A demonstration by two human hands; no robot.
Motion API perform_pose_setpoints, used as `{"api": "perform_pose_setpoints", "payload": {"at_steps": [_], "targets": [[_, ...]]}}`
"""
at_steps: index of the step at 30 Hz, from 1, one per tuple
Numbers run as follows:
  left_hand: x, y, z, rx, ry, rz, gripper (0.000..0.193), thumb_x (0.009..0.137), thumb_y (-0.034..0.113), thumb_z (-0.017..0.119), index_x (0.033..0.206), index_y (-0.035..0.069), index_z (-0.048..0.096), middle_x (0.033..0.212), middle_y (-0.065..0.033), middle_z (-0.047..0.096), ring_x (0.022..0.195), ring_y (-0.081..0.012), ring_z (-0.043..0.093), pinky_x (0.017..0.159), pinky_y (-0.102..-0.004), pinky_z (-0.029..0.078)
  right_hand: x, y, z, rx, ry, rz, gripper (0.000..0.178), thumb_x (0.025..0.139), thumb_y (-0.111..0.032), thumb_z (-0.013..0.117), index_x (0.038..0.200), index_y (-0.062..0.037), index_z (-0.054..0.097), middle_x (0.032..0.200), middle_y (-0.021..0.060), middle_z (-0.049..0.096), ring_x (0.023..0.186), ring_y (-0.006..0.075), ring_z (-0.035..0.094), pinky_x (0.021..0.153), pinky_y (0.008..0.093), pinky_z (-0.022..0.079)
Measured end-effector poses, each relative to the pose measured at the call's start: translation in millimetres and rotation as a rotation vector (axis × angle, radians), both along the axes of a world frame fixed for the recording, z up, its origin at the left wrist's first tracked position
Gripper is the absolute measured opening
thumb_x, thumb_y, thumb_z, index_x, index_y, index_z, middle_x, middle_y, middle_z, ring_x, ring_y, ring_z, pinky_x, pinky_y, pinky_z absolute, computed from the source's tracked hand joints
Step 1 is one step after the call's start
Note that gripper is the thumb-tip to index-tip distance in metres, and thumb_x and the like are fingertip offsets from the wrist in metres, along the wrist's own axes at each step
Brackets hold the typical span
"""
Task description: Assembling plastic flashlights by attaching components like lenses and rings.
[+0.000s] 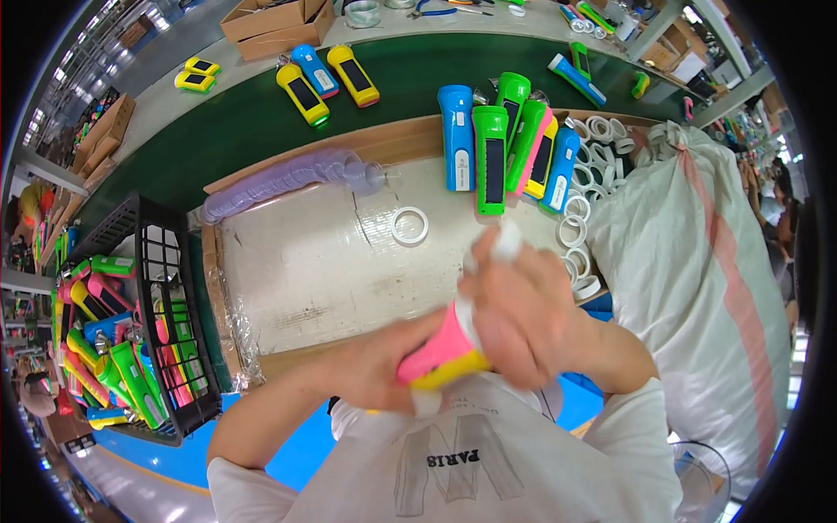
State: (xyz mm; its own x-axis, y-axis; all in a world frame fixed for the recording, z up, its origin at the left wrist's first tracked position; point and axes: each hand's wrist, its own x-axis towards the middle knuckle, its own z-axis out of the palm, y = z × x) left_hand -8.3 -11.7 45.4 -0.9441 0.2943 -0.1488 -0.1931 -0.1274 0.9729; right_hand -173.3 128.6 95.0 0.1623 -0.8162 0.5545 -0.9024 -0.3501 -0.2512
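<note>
Close to my chest, a pink and yellow flashlight [443, 350] lies tilted between my two hands. My left hand [384, 366] is closed around its body. My right hand [523, 305], smeared by motion, wraps its head end, where a white band [466, 321] shows beside the fingers. White coverings show on some fingertips. Beyond my hands, a loose white ring [409, 226] rests on the cardboard-lined tray [296, 279]. Several flashlights, among them a green one [491, 161] and a blue one [456, 139], stand at the tray's far right side.
Clear plastic lens cups [288, 181] lie stacked along the tray's far edge. White rings [600, 157] are heaped at right, beside a big white sack [697, 288]. A black crate [179, 418] of flashlights stands at left. More flashlights [353, 77] lie on the green belt [392, 74].
</note>
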Motion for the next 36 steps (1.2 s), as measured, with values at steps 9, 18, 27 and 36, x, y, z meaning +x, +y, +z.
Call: {"api": "perform_pose_setpoints", "payload": {"at_steps": [9, 18, 27, 36], "targets": [[-48, -8, -11, -1.239, 0.118, 0.263, 0.059, 0.067, 0.006, 0.075, 0.118, 0.001, 0.045, 0.092, -0.0184, 0.064, 0.083, -0.0370, 0.067, 0.067, -0.0455, 0.053, -45, -32, -87, 0.297, -0.661, -0.475, 0.009, 0.091, -0.013, 0.053, 0.088, -0.0047, 0.052, 0.085, 0.0097, 0.054, 0.076, 0.0245, 0.051, 0.071, 0.0313, 0.043], [-40, -17, -22, -1.403, 0.310, 0.444, 0.060, 0.066, 0.006, 0.075, 0.118, 0.002, 0.046, 0.086, -0.0166, 0.061, 0.074, -0.0319, 0.067, 0.055, -0.0416, 0.052, -29, -38, -72, 0.258, -0.889, -0.446, 0.032, 0.096, -0.029, 0.054, 0.083, 0.0007, 0.049, 0.076, 0.0140, 0.054, 0.072, 0.0255, 0.053, 0.068, 0.0375, 0.042], [12, -9, -40, 0.101, 0.168, -0.155, 0.074, 0.067, 0.009, 0.077, 0.133, 0.006, 0.044, 0.110, -0.0105, 0.062, 0.099, -0.0240, 0.062, 0.089, -0.0362, 0.048, 16, -16, -11, -0.107, -0.309, 0.182, 0.015, 0.077, -0.018, 0.063, 0.082, -0.0041, 0.061, 0.073, 0.0091, 0.052, 0.059, 0.0216, 0.049, 0.052, 0.0350, 0.040], [0, -31, -10, -0.162, -0.078, 0.363, 0.063, 0.068, 0.006, 0.075, 0.127, 0.005, 0.050, 0.101, -0.0060, 0.061, 0.093, -0.0185, 0.059, 0.086, -0.0334, 0.048, -8, -31, -28, 0.394, -1.020, -0.074, 0.036, 0.080, -0.017, 0.078, 0.105, -0.0047, 0.056, 0.101, 0.0079, 0.058, 0.086, 0.0163, 0.056, 0.076, 0.0290, 0.046]]}}
